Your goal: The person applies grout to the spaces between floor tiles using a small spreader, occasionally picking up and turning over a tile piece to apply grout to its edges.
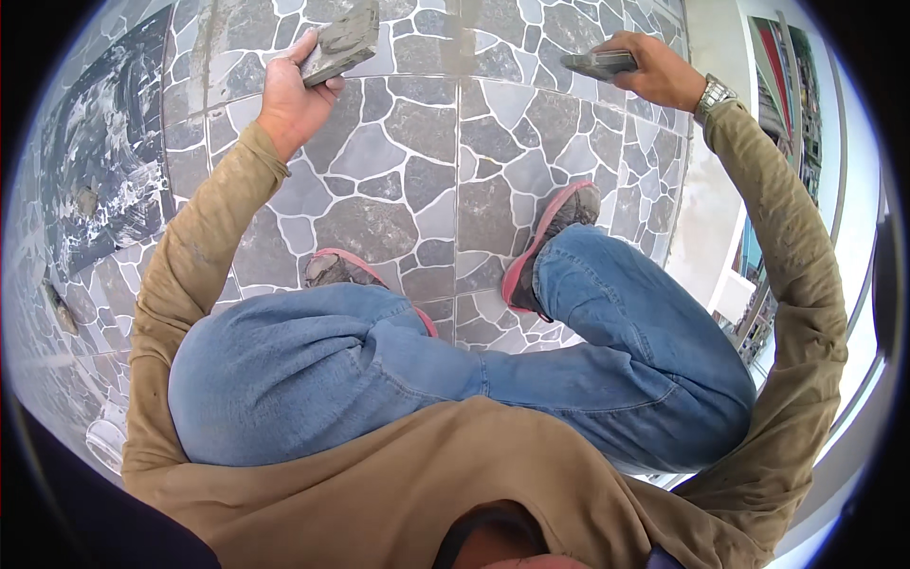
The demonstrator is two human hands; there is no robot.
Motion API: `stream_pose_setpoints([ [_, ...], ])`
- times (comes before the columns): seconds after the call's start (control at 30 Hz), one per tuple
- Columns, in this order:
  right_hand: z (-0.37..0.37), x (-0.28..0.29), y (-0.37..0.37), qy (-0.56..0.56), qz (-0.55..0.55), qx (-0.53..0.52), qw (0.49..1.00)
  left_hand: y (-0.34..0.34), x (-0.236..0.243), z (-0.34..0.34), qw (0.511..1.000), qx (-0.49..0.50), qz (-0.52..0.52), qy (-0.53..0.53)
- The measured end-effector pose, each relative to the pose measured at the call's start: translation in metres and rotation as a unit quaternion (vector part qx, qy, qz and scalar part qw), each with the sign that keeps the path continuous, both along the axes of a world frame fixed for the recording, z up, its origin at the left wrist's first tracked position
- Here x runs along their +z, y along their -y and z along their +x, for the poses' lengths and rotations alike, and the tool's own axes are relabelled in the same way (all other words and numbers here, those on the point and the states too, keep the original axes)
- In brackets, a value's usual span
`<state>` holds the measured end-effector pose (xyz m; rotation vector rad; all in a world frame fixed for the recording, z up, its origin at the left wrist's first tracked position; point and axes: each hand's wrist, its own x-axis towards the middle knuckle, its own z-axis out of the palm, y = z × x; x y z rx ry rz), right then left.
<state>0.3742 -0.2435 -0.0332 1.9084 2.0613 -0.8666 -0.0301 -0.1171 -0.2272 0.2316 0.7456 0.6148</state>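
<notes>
the floor (365, 152) is laid with square tiles patterned like crazy paving: irregular grey stones, some smooth and some mottled, divided by raised-looking white lines. straight joints run between the tiles, and a darker, damp-looking band crosses the pattern near the top edge. along the right side a pale ledge (701, 194) borders the tiles, its face stained; beyond it, strips of red, green and other colours are too warped to make out. to the left lies a dark sheet (114, 142) smeared with white, a small grey lump (87, 200) on it. nearer the person, an oblong thing (60, 306) and a whitish round container (104, 441) sit at the rim of the view.

the person squats in blue denim jeans (275, 379), brown long sleeves (204, 237) dusty and creased, with grey shoes (569, 204) edged in pink planted on the tiles.

the left hand (296, 100) reaches forward, its grip pinching a rough, grey-caked block (343, 44) between thumb and fingers, above the floor near the top edge. the right hand (664, 74), a metal watch (716, 94) at its wrist, bends inward, its grip closed on one end of a flat grey tool (599, 63) that points left, well apart from the block.
</notes>
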Motion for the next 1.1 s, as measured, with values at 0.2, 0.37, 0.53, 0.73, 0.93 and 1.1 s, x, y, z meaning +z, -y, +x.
stream_pose_setpoints([
  [0.2,-0.018,-0.150,-0.037,0.109,0.169,0.001,0.980,0.056,0.010,-0.029,0.994,0.100,0.009,0.042],
  [0.37,-0.092,-0.185,0.021,0.063,0.258,-0.025,0.964,0.104,0.002,-0.132,0.987,0.157,-0.013,-0.029],
  [0.53,-0.117,-0.157,0.053,0.036,0.117,-0.002,0.992,0.115,0.010,-0.153,0.977,0.205,0.013,-0.065],
  [0.73,-0.174,-0.221,0.043,0.135,0.334,0.018,0.933,0.103,0.029,-0.122,0.965,0.242,0.013,-0.096],
  [0.93,-0.195,-0.156,0.045,0.029,0.216,-0.040,0.975,0.100,0.021,-0.140,0.971,0.233,0.048,-0.006],
  [1.1,-0.141,-0.186,0.019,0.140,0.164,-0.251,0.944,0.092,0.026,-0.128,0.973,0.220,0.070,-0.003],
])
